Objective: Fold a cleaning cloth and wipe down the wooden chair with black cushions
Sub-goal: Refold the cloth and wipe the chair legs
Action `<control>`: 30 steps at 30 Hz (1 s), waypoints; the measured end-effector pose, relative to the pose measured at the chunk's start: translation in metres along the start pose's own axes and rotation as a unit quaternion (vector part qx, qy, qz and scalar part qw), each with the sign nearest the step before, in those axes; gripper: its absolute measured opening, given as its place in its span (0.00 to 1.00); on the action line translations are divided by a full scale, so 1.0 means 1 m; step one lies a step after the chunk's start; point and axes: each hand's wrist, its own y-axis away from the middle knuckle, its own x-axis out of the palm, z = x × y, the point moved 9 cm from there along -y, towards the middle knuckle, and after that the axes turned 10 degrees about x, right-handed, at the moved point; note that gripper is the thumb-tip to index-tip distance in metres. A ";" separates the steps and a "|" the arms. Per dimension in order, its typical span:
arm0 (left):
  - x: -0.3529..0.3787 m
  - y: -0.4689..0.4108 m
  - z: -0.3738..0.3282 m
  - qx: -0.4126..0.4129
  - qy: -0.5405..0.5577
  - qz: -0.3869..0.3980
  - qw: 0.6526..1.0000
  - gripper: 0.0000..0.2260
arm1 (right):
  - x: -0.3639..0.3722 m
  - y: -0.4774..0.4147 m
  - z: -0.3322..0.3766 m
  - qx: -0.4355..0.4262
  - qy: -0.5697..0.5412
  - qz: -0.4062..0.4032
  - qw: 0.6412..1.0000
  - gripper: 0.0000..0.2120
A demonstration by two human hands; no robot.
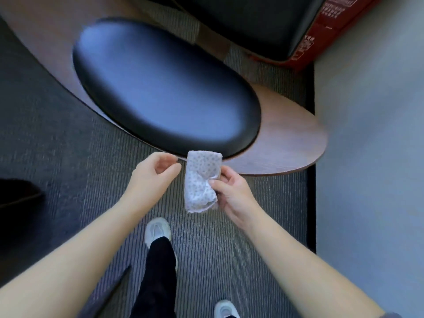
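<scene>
A small patterned cleaning cloth point(202, 180), folded into a narrow pad, hangs in front of the chair's near edge. My right hand point(231, 193) pinches it between thumb and fingers on its right side. Just left of the cloth, my left hand point(153, 175) hovers with loosely curled fingers, holding nothing and not touching it. The wooden chair point(289, 143) has a brown curved shell, a black oval seat cushion point(165, 88), and a black back cushion point(252, 21) at the top of the view.
Grey ribbed carpet point(68, 145) lies under the chair. A red box point(325, 35) stands beside the back cushion against a pale wall point(371, 134). My two feet in white shoes point(158, 230) stand close to the seat. A dark object point(16, 193) sits at the left edge.
</scene>
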 end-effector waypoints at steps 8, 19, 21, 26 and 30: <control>-0.086 -0.048 -0.060 -0.066 0.004 0.092 0.994 0.06 | 0.118 -0.012 0.107 -0.021 -0.050 0.000 0.999 0.13; -0.212 -0.141 -0.067 -0.163 0.094 0.059 0.980 0.11 | 0.232 -0.092 0.206 0.035 -0.020 0.066 0.997 0.10; -0.235 -0.153 -0.057 -0.196 0.208 -0.010 0.958 0.07 | 0.257 -0.104 0.211 0.053 -0.011 0.066 0.996 0.08; -0.309 -0.205 -0.047 -0.200 0.328 -0.071 0.921 0.10 | 0.334 -0.140 0.228 0.083 0.034 0.057 0.994 0.06; -0.362 -0.259 -0.042 -0.204 0.295 0.015 0.933 0.16 | 0.379 -0.177 0.251 0.076 0.041 -0.004 0.996 0.05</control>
